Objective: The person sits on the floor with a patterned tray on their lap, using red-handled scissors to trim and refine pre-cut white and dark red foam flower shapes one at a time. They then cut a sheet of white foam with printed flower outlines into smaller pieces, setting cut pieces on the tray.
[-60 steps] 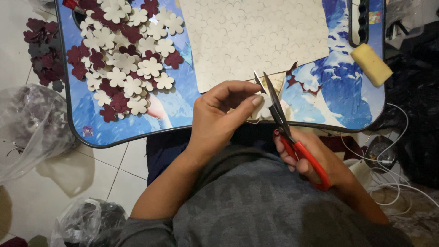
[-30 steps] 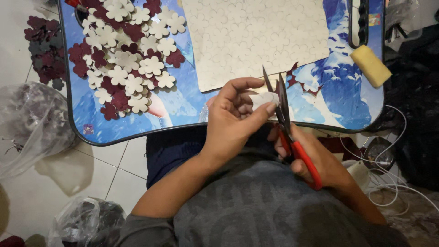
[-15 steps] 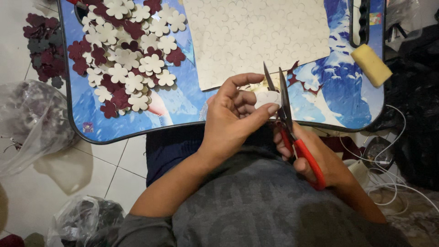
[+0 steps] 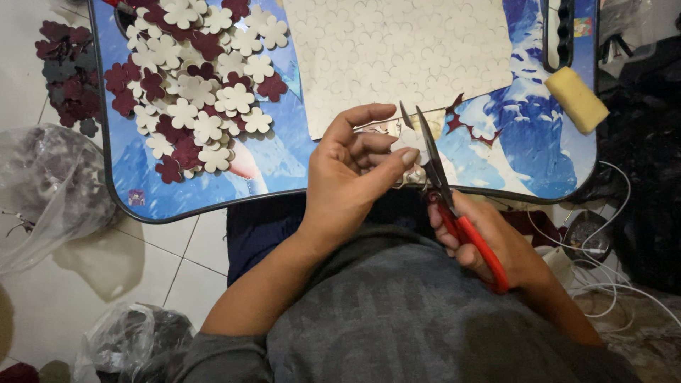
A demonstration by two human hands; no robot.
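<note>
Scissors (image 4: pixel 454 213) gripped in our right hand (image 4: pixel 496 245), blades apart; our left hand (image 4: pixel 351 181) pinches cream flower cutout (image 4: pixel 410 140) over lap desk (image 4: pixel 284 170) near edge.

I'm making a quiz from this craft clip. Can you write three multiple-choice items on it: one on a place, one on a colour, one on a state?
1. Where does the pile of flower cutouts lie on the lap table?
A. left part
B. right edge
C. on the floor only

2. What colour are the scissors' handles?
A. blue
B. red
C. black

3. How do the scissor blades stand?
A. shut
B. parted
C. hidden

Answers: 1 A, the pile covers the table's left part. 2 B, red shows in the right hand. 3 B, the tips are apart beside the small pale piece in the left hand.
</note>
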